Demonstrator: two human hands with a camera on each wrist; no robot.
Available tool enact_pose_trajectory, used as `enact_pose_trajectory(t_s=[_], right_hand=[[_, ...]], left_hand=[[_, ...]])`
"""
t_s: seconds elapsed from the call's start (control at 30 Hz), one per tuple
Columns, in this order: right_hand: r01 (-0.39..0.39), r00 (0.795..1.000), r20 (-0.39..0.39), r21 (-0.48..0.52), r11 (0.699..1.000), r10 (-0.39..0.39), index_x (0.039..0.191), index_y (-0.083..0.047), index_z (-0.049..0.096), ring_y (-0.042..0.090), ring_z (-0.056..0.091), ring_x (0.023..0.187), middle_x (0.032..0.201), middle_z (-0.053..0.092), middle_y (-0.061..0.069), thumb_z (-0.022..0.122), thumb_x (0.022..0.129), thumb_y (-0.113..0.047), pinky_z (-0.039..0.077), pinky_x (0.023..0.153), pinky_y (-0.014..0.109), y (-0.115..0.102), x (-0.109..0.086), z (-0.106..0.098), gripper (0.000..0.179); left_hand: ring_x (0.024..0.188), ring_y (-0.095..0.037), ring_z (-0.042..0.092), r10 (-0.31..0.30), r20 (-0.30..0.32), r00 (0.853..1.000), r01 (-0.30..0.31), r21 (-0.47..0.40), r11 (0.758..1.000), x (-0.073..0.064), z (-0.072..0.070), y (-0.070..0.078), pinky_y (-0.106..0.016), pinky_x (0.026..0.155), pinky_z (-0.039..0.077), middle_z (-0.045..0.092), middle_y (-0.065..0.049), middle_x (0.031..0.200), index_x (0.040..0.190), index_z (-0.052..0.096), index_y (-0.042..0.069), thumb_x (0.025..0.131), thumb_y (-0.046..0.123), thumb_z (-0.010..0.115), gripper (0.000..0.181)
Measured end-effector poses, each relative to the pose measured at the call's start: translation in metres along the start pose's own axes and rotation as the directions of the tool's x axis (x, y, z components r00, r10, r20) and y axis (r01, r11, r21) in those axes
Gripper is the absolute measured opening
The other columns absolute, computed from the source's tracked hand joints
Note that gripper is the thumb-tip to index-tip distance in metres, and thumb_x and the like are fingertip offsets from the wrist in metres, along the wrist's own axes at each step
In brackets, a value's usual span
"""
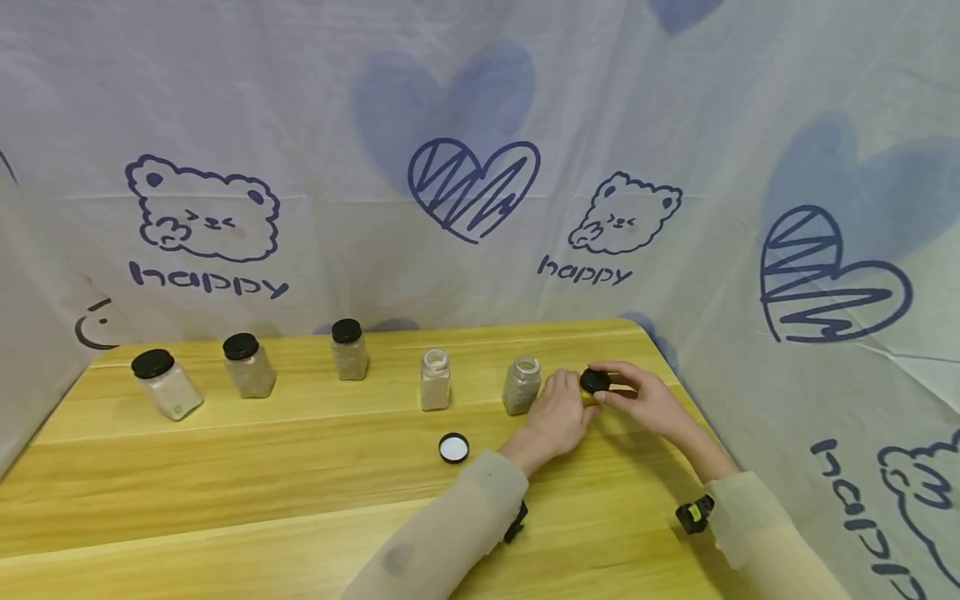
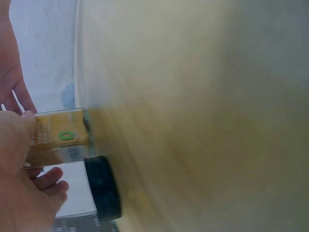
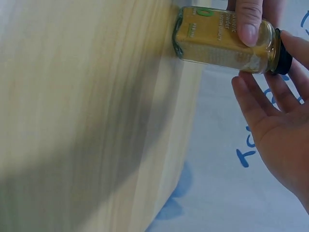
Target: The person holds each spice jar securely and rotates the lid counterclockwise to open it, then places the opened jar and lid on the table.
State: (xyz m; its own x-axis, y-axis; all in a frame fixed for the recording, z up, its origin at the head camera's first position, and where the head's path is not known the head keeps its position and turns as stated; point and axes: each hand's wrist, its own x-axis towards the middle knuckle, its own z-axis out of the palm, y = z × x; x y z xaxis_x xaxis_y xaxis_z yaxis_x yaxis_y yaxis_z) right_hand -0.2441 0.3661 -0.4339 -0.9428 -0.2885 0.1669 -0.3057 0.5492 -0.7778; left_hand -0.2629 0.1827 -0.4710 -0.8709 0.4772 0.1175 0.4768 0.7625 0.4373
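Note:
A square glass spice jar of yellow-orange powder point(image 3: 207, 38), its label reading "powder", stands at the table's right side. My left hand point(image 1: 555, 417) grips its body, the thumb along the label in the right wrist view. On its neck is a black screw lid point(image 1: 595, 381), which my right hand point(image 1: 648, 404) holds between thumb and fingers. Left of my left hand stands a lidless jar of greyish powder point(image 1: 522, 385). Beside the yellow jar, a loose black lid point(image 2: 103, 188) rests on the table in the left wrist view; my left hand hides it from the head view.
Another lidless jar point(image 1: 435, 381) stands further left, with an upturned black lid point(image 1: 453, 448) in front of it. Several black-capped jars point(image 1: 250, 367) line the back left of the wooden table point(image 1: 262, 467). A printed cloth point(image 1: 337, 167) hangs behind and to the right.

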Motion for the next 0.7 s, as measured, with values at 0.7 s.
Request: enact_pose_trajectory(t_s=[0.7], right_hand=[[0.067,0.996,-0.027,-0.340,0.938,-0.081,0.131,0.001,0.067,0.031,0.064,0.102,0.123,0.064,0.017,0.079,0.094,-0.012,0.059,0.084,0.046,-0.016,0.010,-0.003,0.042]], left_hand=[[0.124,-0.018,0.042,0.011,0.076,0.997,-0.030,0.248,0.968,0.002,-0.007,0.003,-0.034,0.116,0.033,0.045,-0.004,0.127,0.140,0.045,0.010,0.106,0.056,0.043,0.057]])
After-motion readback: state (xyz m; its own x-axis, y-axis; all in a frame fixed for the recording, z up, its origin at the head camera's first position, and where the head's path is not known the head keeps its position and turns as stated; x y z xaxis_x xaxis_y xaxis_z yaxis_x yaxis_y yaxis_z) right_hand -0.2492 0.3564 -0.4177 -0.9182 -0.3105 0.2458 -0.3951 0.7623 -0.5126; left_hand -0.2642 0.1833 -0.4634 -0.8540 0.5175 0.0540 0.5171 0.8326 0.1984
